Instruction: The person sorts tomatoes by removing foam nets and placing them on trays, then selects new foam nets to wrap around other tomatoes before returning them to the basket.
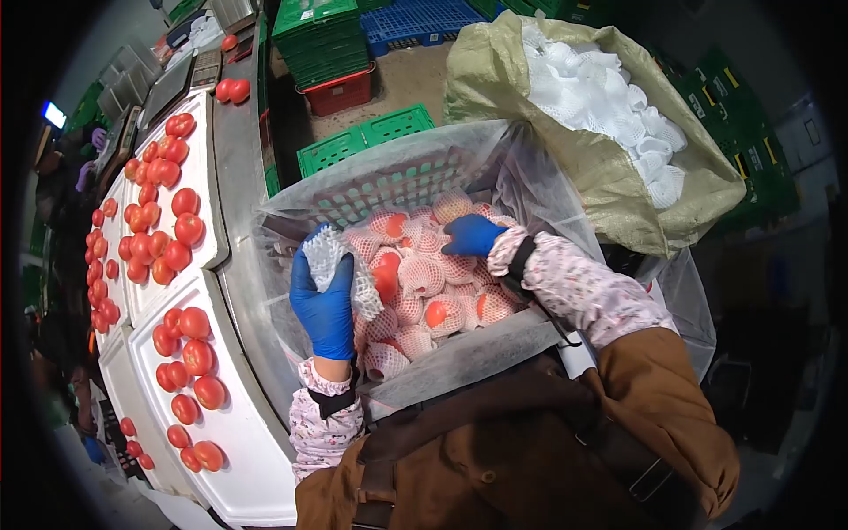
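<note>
Left hand (323,309), fingers forward, is pinching white foam nets (364,290); right hand (474,237) is pointing leftward, back uppermost, at netted tomatoes (421,276), finger closure indeterminable.

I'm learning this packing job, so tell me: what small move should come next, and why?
Perhaps the right hand should leave the netted tomatoes and fetch a bare tomato from the white tray: the left hand holds white foam netting with no red showing through, and the tray's tomatoes have no netting.
</note>
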A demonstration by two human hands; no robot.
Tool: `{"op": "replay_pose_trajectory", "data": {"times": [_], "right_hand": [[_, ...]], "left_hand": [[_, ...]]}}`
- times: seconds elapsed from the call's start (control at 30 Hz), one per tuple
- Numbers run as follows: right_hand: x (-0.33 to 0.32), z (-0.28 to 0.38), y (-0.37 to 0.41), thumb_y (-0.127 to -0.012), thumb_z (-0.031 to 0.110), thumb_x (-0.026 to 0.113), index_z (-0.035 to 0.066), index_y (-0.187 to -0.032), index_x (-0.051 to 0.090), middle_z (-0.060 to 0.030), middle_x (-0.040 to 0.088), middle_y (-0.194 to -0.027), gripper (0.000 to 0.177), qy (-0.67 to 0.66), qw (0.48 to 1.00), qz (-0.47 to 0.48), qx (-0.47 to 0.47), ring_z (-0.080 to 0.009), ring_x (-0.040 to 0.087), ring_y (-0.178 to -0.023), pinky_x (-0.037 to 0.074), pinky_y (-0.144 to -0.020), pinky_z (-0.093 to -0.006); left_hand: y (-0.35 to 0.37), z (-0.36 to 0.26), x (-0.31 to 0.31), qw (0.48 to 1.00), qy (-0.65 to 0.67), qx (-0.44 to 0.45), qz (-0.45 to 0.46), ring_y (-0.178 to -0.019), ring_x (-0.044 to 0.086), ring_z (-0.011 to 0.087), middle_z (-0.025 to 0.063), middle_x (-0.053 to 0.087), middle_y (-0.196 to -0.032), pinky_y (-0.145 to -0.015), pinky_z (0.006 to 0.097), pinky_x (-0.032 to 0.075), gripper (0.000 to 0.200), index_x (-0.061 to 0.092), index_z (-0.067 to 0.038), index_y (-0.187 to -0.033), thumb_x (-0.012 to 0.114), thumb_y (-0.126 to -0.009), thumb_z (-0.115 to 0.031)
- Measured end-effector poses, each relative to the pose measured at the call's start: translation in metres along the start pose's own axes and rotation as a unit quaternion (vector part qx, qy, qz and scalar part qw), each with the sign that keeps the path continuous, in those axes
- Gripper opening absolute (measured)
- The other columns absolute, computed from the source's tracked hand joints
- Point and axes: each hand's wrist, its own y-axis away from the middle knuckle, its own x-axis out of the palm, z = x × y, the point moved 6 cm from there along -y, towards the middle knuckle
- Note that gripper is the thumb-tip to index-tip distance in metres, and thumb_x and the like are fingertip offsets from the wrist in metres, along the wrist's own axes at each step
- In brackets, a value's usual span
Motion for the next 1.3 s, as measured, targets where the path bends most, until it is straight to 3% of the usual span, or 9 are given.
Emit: {"op": "replay_pose_trajectory", "data": {"times": [0.17,0.3,0.53,0.8,1.0,1.07,1.13,1.23,1.3], "right_hand": [[0.034,0.013,-0.004,-0.069,0.031,0.061,0.006,-0.105,0.055,-0.0158,0.058,-0.095,0.045,0.071,0.99,-0.12,0.01,-0.0306,0.057,-0.083,0.045,-0.071,-0.0412],[-0.004,0.03,0.027,-0.068,0.019,0.062,0.009,-0.084,0.059,-0.011,0.055,-0.086,0.019,-0.087,0.99,-0.004,-0.109,-0.0298,0.055,-0.084,0.044,-0.071,-0.0367],[-0.011,0.043,0.05,-0.064,0.006,0.059,0.011,-0.093,0.057,-0.0073,0.052,-0.095,0.029,0.061,0.947,-0.089,-0.303,-0.0281,0.052,-0.09,0.045,-0.072,-0.0387],[-0.001,0.02,0.042,-0.066,0.004,0.057,0.013,-0.096,0.058,-0.0107,0.059,-0.085,0.031,0.011,0.978,0.005,-0.208,-0.0298,0.058,-0.08,0.046,-0.068,-0.0384],[-0.027,0.033,0.031,-0.068,0.014,0.057,0.009,-0.079,0.056,-0.0124,0.059,-0.079,0.013,0.164,0.947,-0.14,-0.24,-0.0317,0.058,-0.075,0.046,-0.064,-0.0378],[-0.032,0.027,0.029,-0.067,0.012,0.054,0.007,-0.078,0.054,-0.0118,0.058,-0.075,0.013,-0.123,0.956,-0.2,-0.179,-0.0337,0.057,-0.069,0.045,-0.061,-0.0391],[-0.036,0.033,0.03,-0.067,0.01,0.052,0.004,-0.079,0.051,-0.0121,0.056,-0.068,0.013,-0.138,0.957,-0.205,-0.154,-0.0299,0.056,-0.061,0.045,-0.057,-0.0377],[-0.017,0.006,0.022,-0.073,0.01,0.051,0.001,-0.08,0.054,-0.0064,0.052,-0.065,0.012,-0.584,0.808,-0.081,0.018,-0.0124,0.05,-0.055,0.043,-0.052,-0.0253],[-0.015,0.021,0.031,-0.075,0.012,0.052,0.002,-0.08,0.055,-0.0048,0.052,-0.066,0.012,-0.56,0.828,-0.02,0.01,-0.0108,0.049,-0.055,0.042,-0.052,-0.0241]], "left_hand": [[0.003,0.004,-0.006,1.0,-0.007,0.026,-0.012,-0.087,0.055,0.013,0.0063,0.059,-0.099,-0.077,0.0246,0.044,0.037,0.054,0.001,-0.108,0.065,-0.073,0.0],[0.0,0.0,-0.011,0.999,0.012,0.004,-0.033,-0.089,0.055,0.013,0.0064,0.058,-0.1,-0.078,0.0243,0.043,0.038,0.054,0.001,-0.109,0.064,-0.073,0.0],[0.001,0.006,-0.002,1.0,0.009,-0.009,0.002,-0.094,0.053,0.0135,0.0052,0.057,-0.105,-0.084,0.0246,0.041,0.042,0.053,-0.002,-0.112,0.062,-0.072,0.006],[0.006,-0.008,-0.003,1.0,-0.005,-0.017,0.009,-0.09,0.054,0.0135,0.0062,0.058,-0.101,-0.08,0.0246,0.042,0.039,0.052,0.001,-0.112,0.062,-0.074,0.001],[0.025,-0.053,-0.01,0.999,0.003,-0.034,0.04,-0.094,0.053,0.0145,0.0072,0.056,-0.106,-0.083,0.0257,0.041,0.042,0.048,0.002,-0.115,0.058,-0.074,0.003],[0.035,-0.064,-0.016,0.998,0.03,-0.036,0.031,-0.096,0.052,0.0148,0.0081,0.054,-0.108,-0.084,0.0261,0.04,0.043,0.047,0.003,-0.116,0.057,-0.074,0.003],[0.043,-0.065,-0.023,0.999,0.021,-0.04,0.029,-0.096,0.052,0.0155,0.0092,0.053,-0.11,-0.085,0.0263,0.04,0.044,0.047,0.003,-0.116,0.057,-0.073,0.003],[0.056,-0.056,-0.024,0.996,0.04,-0.08,0.02,-0.095,0.053,0.0164,0.0096,0.054,-0.108,-0.085,0.0269,0.041,0.043,0.047,0.003,-0.115,0.057,-0.073,0.002],[0.065,-0.03,-0.026,0.991,0.024,-0.129,0.014,-0.089,0.055,0.0142,0.007,0.057,-0.1,-0.079,0.0253,0.044,0.039,0.05,0.002,-0.111,0.06,-0.073,0.002]]}}
